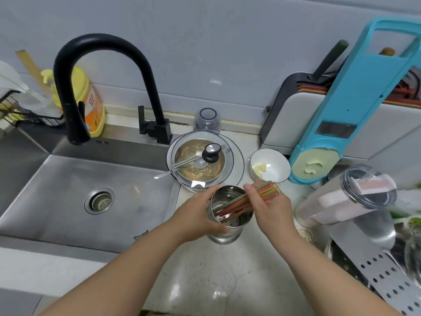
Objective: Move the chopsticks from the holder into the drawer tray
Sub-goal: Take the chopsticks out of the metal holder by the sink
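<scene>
A round perforated steel chopstick holder (227, 226) stands on the counter just right of the sink. My left hand (200, 215) wraps around its left side. A bundle of coloured chopsticks (241, 200), green, red, orange and yellow, leans out of the holder toward the upper right. My right hand (271, 206) is closed around their upper ends, with the lower ends still inside the holder. No drawer or drawer tray is in view.
Steel sink (68, 195) with black faucet (102, 65) at left. Behind the holder: a plate with glass lid (205, 160), a white bowl (270, 166), a blue slicer (341, 110). A clear pitcher (346, 201) and perforated metal rack (387, 277) crowd the right. Pale counter (205, 281) in front.
</scene>
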